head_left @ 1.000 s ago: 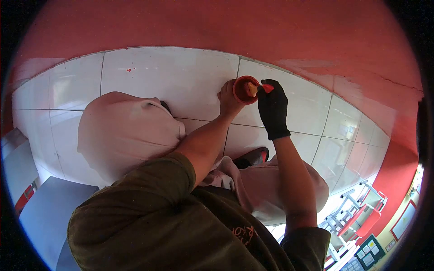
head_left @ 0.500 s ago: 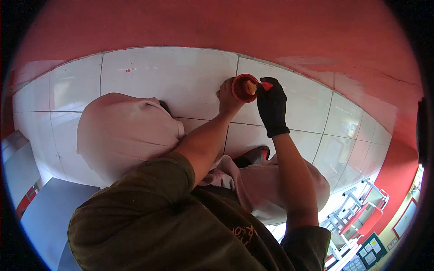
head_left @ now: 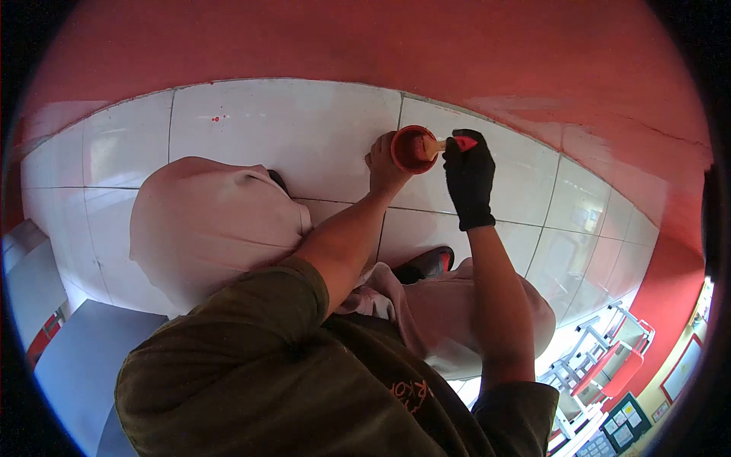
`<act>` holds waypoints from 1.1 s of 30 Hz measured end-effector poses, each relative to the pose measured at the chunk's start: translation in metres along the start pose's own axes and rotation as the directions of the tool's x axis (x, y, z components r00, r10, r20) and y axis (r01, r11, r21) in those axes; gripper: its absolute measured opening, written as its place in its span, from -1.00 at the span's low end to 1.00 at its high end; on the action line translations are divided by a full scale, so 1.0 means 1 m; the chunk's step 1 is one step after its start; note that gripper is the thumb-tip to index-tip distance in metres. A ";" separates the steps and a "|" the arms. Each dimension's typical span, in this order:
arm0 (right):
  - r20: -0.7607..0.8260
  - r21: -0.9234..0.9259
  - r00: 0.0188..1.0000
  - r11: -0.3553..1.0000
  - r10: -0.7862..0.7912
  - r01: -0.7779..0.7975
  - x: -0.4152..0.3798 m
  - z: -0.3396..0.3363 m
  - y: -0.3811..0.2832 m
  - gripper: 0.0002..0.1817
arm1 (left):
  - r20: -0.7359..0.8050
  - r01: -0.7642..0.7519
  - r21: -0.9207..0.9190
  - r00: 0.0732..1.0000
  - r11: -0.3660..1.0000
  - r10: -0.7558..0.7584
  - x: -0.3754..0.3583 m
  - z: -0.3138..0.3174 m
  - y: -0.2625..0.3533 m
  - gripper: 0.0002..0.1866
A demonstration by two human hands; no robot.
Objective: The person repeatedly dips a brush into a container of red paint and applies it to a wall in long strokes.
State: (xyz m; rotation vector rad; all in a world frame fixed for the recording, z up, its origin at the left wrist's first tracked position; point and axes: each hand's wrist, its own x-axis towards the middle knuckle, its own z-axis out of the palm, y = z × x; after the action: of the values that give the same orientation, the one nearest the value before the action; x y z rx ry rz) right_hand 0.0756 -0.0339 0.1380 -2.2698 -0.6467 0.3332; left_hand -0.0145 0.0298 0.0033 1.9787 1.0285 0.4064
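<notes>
My bare left hand is wrapped round the left side of a small red-brown cup, its mouth tilted toward me. Red paint coats the inside of the cup. In a black glove, my right hand grips the red handle of a paintbrush. The brush head reaches into the cup, against the right part of its rim. Its bristle tips are partly hidden inside.
A red wall with pale worn patches rises beyond the white tiled floor. Red paint drops spot one tile. Grey tables stand at left. Red chairs and a notice board are at lower right.
My right hand has shifted to the right, drawing the paintbrush partly out so more of its ferrule shows. The left hand and cup have barely moved.
</notes>
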 end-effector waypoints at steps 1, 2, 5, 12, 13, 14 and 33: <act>-0.037 0.010 0.999 1.000 -0.015 0.016 0.002 -0.003 0.001 -0.81 | 0.002 0.016 -0.042 1.000 0.999 -0.016 0.000 0.001 0.000 -0.14; -0.040 0.008 0.999 1.000 -0.015 0.015 0.004 -0.008 0.002 -0.81 | 0.003 0.014 -0.043 1.000 0.999 -0.014 0.000 0.002 0.000 -0.14; 0.041 0.399 0.980 0.896 0.194 -0.195 0.009 -0.024 0.007 -0.80 | 0.021 0.038 0.002 0.999 0.999 -0.038 0.000 0.007 -0.004 -0.14; 0.202 0.613 0.879 0.645 0.432 -0.458 0.010 -0.045 0.052 -0.67 | -0.005 -0.063 -0.055 0.998 0.997 0.062 0.004 -0.006 0.002 -0.24; 0.263 0.628 0.867 0.607 0.422 -0.486 0.010 -0.047 0.056 -0.66 | 0.023 -0.068 -0.184 0.997 0.980 0.074 0.008 -0.008 0.004 -0.29; 0.309 0.645 0.857 0.571 0.412 -0.507 0.010 -0.051 0.061 -0.66 | 0.052 -0.103 -0.395 0.990 0.913 0.134 0.013 -0.003 -0.003 -0.34; 0.575 0.722 0.802 0.362 0.162 -0.590 -0.008 -0.023 0.087 -0.67 | 0.027 -0.252 -0.456 0.955 0.853 0.297 0.006 -0.008 0.000 -0.26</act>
State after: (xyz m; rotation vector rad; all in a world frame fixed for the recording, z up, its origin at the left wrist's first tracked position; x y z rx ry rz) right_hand 0.1091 -0.1042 0.0916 -1.2384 -0.0076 1.1392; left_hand -0.0156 0.0388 0.0079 1.7002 0.5233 0.6364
